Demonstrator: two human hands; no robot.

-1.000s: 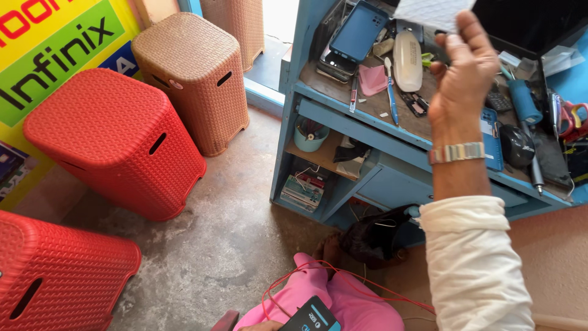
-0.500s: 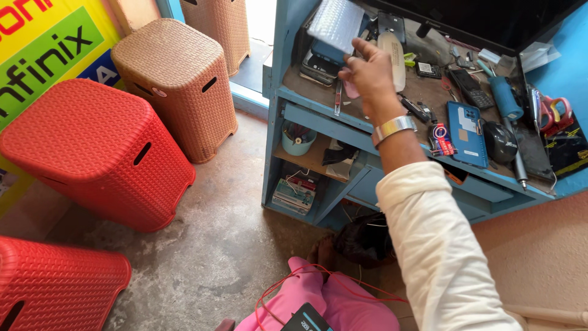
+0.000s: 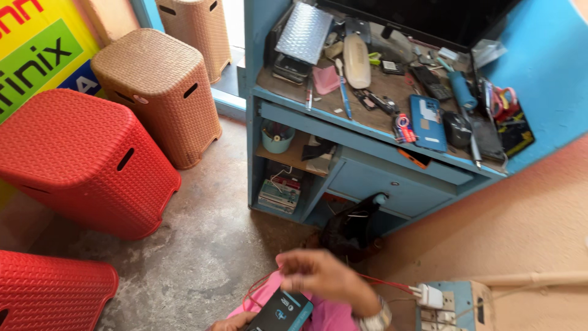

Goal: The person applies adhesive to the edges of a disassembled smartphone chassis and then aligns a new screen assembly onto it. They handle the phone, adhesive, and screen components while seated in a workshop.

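Down near the bottom edge, the right hand [image 3: 321, 276] hovers with fingers loosely curled, blurred, over the top of a dark smartphone [image 3: 280, 311] whose lit screen faces up; whether it grips is unclear. The left hand [image 3: 231, 321] cradles the phone's lower end above pink cloth [image 3: 331, 315]. Far behind stands the cluttered blue workbench [image 3: 367, 132].

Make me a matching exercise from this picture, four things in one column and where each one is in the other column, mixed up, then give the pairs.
Things:
1. smartphone
2. blue phone cover
3. white charger plug
4. light blue cup

Places:
A. in the power strip on the floor
B. on the lower shelf of the blue desk
C. at the left hand and right hand
D. on the desk top

Pairs: 1-C, 2-D, 3-A, 4-B
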